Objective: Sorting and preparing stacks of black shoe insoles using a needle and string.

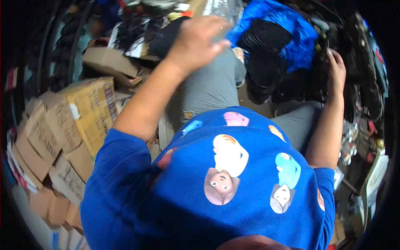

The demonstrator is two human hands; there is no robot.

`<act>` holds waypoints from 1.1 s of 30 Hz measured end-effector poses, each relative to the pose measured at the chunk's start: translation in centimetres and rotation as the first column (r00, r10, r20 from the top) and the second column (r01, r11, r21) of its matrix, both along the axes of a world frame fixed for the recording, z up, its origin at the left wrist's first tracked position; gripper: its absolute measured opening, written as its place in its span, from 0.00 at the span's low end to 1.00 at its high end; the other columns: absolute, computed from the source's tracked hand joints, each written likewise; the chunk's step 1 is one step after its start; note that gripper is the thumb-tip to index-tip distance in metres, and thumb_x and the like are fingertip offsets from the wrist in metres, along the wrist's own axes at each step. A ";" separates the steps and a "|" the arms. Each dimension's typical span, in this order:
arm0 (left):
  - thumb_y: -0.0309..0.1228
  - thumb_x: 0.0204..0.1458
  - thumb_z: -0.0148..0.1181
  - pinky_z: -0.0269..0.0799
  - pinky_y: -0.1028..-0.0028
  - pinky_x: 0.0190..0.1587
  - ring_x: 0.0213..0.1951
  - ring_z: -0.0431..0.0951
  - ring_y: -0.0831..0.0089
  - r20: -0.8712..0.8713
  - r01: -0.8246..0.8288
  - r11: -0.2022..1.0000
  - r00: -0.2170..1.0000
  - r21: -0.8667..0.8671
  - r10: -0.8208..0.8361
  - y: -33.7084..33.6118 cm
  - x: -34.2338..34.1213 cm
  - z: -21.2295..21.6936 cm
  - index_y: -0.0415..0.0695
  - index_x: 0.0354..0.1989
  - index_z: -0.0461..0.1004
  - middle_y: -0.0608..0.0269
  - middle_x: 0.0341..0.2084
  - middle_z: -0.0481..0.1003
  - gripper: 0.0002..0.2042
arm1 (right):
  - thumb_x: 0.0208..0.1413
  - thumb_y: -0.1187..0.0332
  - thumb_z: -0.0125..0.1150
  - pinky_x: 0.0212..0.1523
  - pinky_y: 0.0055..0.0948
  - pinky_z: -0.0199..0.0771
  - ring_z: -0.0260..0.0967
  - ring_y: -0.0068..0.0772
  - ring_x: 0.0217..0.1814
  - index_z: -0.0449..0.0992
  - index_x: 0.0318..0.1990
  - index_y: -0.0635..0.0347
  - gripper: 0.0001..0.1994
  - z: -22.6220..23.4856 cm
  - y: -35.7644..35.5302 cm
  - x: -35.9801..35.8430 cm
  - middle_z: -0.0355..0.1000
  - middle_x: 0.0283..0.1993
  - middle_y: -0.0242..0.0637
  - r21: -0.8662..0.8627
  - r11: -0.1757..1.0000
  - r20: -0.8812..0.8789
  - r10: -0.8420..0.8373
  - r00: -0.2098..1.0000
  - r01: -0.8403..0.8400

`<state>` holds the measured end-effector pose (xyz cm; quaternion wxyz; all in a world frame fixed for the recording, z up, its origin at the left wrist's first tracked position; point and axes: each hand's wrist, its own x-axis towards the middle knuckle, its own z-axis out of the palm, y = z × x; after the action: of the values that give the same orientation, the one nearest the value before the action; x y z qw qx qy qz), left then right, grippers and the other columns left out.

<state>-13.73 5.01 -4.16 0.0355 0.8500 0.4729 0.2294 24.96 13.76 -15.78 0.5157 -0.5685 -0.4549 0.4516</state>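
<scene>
My left hand (199, 41) is raised over my grey trouser leg (210, 85), a little blurred. Its thumb stands apart from the curved fingers, and I make out nothing held between them. Just beyond it lies a clear plastic bag (223, 10). Out to the right, my right hand (336, 73) reaches forward with its fingers stretched out, beside dark clutter too dim to tell apart. Between the two hands, stacked black pieces with curved edges (264, 37) rest on a shiny blue plastic sheet (300, 21). More black pieces (264, 75) lie nearer to me.
Cardboard boxes (89, 110) and flattened cardboard (46, 133) are piled along my left. A brown carton (108, 62) lies farther up, near black tangled items (139, 33). Along my right side are small mixed objects (348, 143) and a pale panel (377, 175).
</scene>
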 end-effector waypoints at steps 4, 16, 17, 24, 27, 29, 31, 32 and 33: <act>0.30 0.42 0.62 0.70 0.69 0.39 0.35 0.75 0.62 0.197 -0.539 0.802 0.842 0.258 0.503 -3.7 -9.7 1.6 0.43 0.33 0.76 0.57 0.31 0.75 0.09 | 0.52 0.65 0.60 0.40 0.17 0.64 0.66 0.18 0.37 0.74 0.42 0.65 0.14 -1.3 0.3 0.7 0.72 0.37 0.30 0.022 0.998 0.026 0.063 0.998 -0.064; 0.38 0.39 0.70 0.64 0.83 0.26 0.22 0.69 0.80 0.354 -0.684 0.506 0.364 -0.526 0.861 -5.2 -15.9 -10.2 0.33 0.37 0.68 0.61 0.28 0.74 0.24 | 0.56 0.78 0.49 0.47 0.23 0.68 0.64 0.25 0.48 0.68 0.53 0.60 0.16 2.9 -9.2 6.6 0.64 0.50 0.36 0.425 0.811 0.838 -0.185 0.513 -0.402; 0.36 0.38 0.70 0.66 0.81 0.29 0.25 0.71 0.78 0.461 -0.637 0.577 0.364 -0.511 0.809 -4.4 -15.5 -10.7 0.33 0.36 0.68 0.60 0.28 0.74 0.23 | 0.56 0.78 0.49 0.47 0.23 0.68 0.64 0.25 0.48 0.68 0.53 0.58 0.17 2.9 -11.0 8.7 0.65 0.49 0.37 0.384 0.882 0.762 -0.136 0.633 -0.272; 0.27 0.38 0.67 0.69 0.73 0.38 0.33 0.74 0.73 0.385 -0.755 0.651 0.580 -0.077 0.718 -5.4 -10.8 -7.9 0.37 0.39 0.67 0.57 0.31 0.74 0.20 | 0.56 0.69 0.55 0.39 0.16 0.66 0.65 0.18 0.38 0.70 0.46 0.64 0.12 0.9 -15.4 10.3 0.69 0.40 0.31 0.058 0.932 -0.116 -0.349 0.930 0.357; 0.27 0.38 0.66 0.69 0.71 0.38 0.33 0.73 0.71 0.496 -0.711 0.684 0.540 -0.163 0.680 -5.5 -10.7 -8.1 0.39 0.37 0.65 0.56 0.30 0.74 0.18 | 0.56 0.69 0.55 0.37 0.16 0.65 0.64 0.16 0.36 0.71 0.45 0.63 0.11 2.1 -14.3 8.0 0.70 0.39 0.30 0.104 0.950 -0.056 -0.291 0.955 0.295; 0.25 0.39 0.65 0.68 0.73 0.36 0.30 0.72 0.72 0.558 -0.650 0.736 0.546 -0.189 0.626 -5.8 -10.4 -7.2 0.38 0.35 0.65 0.57 0.28 0.73 0.16 | 0.57 0.69 0.53 0.42 0.17 0.64 0.64 0.17 0.39 0.72 0.44 0.65 0.10 4.0 -13.7 4.6 0.70 0.40 0.30 0.274 0.939 0.184 -0.263 0.947 0.207; 0.21 0.41 0.62 0.70 0.75 0.38 0.32 0.73 0.74 0.791 -0.463 0.846 0.399 -0.264 0.464 -5.7 -8.4 -5.1 0.38 0.35 0.64 0.59 0.30 0.73 0.14 | 0.58 0.67 0.52 0.42 0.16 0.63 0.63 0.17 0.40 0.71 0.45 0.65 0.12 3.4 -13.3 4.5 0.69 0.40 0.29 0.228 0.954 0.153 -0.235 0.960 0.197; 0.19 0.42 0.61 0.70 0.76 0.39 0.33 0.73 0.74 0.866 -0.356 0.900 0.333 -0.251 0.373 -5.3 -7.4 -3.9 0.38 0.36 0.64 0.60 0.31 0.73 0.14 | 0.58 0.66 0.53 0.39 0.15 0.63 0.63 0.15 0.36 0.71 0.46 0.64 0.12 3.0 -13.2 4.2 0.69 0.38 0.28 0.223 0.956 0.178 -0.233 0.956 0.191; 0.19 0.42 0.61 0.70 0.76 0.39 0.33 0.73 0.74 0.866 -0.328 0.906 0.330 -0.268 0.376 -4.4 -5.8 -2.5 0.38 0.36 0.64 0.60 0.31 0.73 0.14 | 0.58 0.66 0.53 0.36 0.14 0.61 0.61 0.14 0.34 0.71 0.45 0.62 0.11 2.0 -13.2 5.0 0.68 0.35 0.26 0.242 0.951 0.188 -0.243 0.952 0.195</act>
<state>-19.48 0.58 -6.67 0.2520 0.4667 0.5550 0.6409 29.99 0.52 -13.76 0.5702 -0.6007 -0.4890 0.2737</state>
